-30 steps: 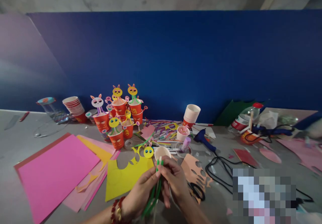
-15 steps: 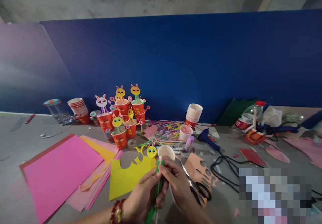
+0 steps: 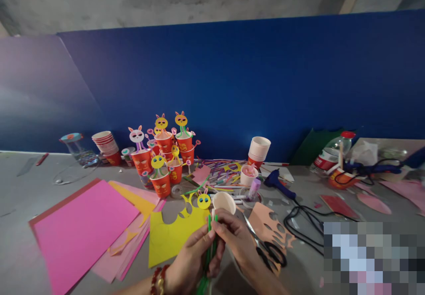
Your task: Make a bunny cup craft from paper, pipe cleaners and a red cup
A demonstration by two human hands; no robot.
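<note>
My left hand [image 3: 194,253] is closed around a bundle of thin green and white straws [image 3: 208,262] held upright in front of me. The fingertips of my right hand [image 3: 237,237] pinch the upper end of the bundle, where a white tip shows between green ones. Right behind my fingers stands a white paper cup [image 3: 225,201], its lower part hidden by my right hand. A yellow rabbit face cut-out [image 3: 203,200] with blue eyes lies left of the cup, on the edge of a cut yellow sheet [image 3: 172,242]. Black-handled scissors [image 3: 270,250] lie right of my right hand.
Finished red cup figures [image 3: 161,184] stand at the back left, near a stack of cups [image 3: 105,144]. Pink paper sheets [image 3: 86,228] cover the left side. Right of the scissors are a blue glue gun [image 3: 279,184], its black cable [image 3: 300,217] and a bottle [image 3: 335,151].
The view has shifted slightly, so the things on the table appear a little further right. Both hands keep their hold on the straws, with the right fingers still at the upper end.
</note>
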